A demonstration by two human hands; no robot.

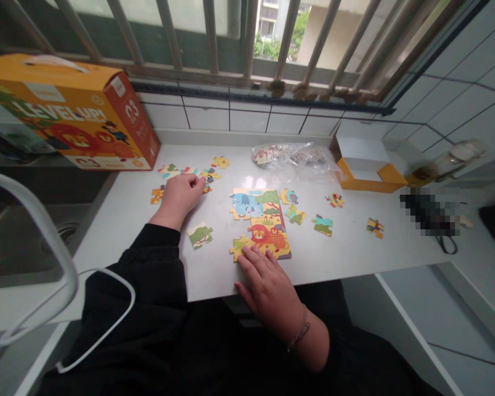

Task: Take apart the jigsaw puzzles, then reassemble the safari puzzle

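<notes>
My left hand point(183, 193) is over a cluster of loose puzzle pieces point(173, 171) at the left, its fingers curled together; whatever they may hold is hidden. A partly joined puzzle point(268, 231) with elephants and lions lies in the middle of the counter. My right hand point(266, 280) rests at its lower edge, fingers spread and touching it, gripping nothing. One green and cream piece point(200, 235) lies between my left sleeve and the joined part. Right of the joined part are more loose pieces, among them a green and blue one point(323, 225).
A tall orange box point(78, 121) stands at the back left beside the sink point(66, 220). Plastic bags of pieces point(289, 155) and an open white and orange box point(367, 159) are at the back. A white tube point(61, 242) curves through the left foreground.
</notes>
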